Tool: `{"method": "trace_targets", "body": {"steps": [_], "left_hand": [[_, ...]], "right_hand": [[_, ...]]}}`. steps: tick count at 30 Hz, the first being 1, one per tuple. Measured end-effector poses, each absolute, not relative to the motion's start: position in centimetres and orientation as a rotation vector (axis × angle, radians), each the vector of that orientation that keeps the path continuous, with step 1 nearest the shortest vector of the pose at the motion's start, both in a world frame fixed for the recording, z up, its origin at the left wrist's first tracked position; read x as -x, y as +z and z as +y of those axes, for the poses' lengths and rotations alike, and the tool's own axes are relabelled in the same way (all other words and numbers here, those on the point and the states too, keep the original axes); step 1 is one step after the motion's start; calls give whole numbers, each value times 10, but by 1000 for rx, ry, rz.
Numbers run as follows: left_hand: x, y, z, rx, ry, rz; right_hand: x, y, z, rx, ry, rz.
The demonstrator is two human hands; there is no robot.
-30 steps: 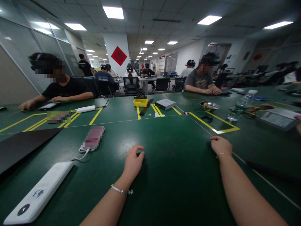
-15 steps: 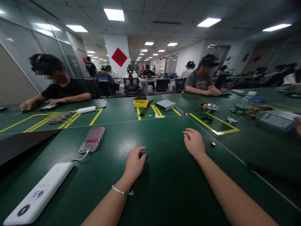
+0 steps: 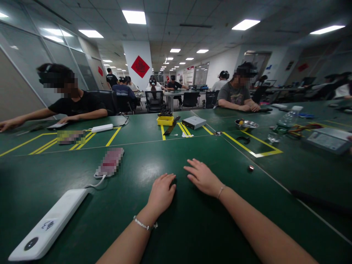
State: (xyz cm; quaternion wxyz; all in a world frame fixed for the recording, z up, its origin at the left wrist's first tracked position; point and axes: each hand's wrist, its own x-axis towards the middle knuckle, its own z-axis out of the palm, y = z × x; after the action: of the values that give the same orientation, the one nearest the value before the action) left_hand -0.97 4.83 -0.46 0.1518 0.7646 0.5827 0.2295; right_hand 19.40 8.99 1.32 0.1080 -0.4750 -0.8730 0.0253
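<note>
My left hand [image 3: 162,193] is over the green table [image 3: 132,234], its fingers loosely curved and the thumb apart, with nothing in it. Just to its right, my right hand [image 3: 204,178] stretches its fingers out to the left, spread and without any object. A small gap separates the two hands. Left of them lies a phone [image 3: 110,162] joined by a white cable [image 3: 96,184] to a white power bank [image 3: 49,224]. A small round copper-coloured piece [image 3: 250,168] rests on the table to the right of my right hand.
Across the table stand a yellow tray [image 3: 165,120], a silver-grey box [image 3: 194,122] and a metal bowl [image 3: 246,124]. A plastic bottle [image 3: 287,121] and a grey metal unit with coloured wires [image 3: 328,140] are at the right. Two people [image 3: 66,101] [image 3: 236,93] sit opposite.
My right hand has moved left, close to my left hand, and its fingers have spread. A dark panel at the left has left view. The person at the left has reached farther left.
</note>
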Motion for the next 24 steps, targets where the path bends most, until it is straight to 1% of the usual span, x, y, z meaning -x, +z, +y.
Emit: {"method": "trace_targets", "body": {"steps": [4, 7, 10, 13, 24], "left_hand": [[10, -3, 47, -2206, 626, 1681], [11, -4, 45, -2246, 603, 1671], [11, -4, 45, -2269, 591, 1665], [11, -4, 44, -2273, 584, 1668], [11, -4, 44, -2248, 575, 1665]], "right_hand": [[-274, 14, 118, 2080, -274, -1991], [-329, 5, 124, 2350, -312, -1651], [-358, -2, 124, 2434, -173, -1571], [-364, -4, 124, 2482, -82, -1569], [-368, -1, 119, 2483, -69, -1406]]}}
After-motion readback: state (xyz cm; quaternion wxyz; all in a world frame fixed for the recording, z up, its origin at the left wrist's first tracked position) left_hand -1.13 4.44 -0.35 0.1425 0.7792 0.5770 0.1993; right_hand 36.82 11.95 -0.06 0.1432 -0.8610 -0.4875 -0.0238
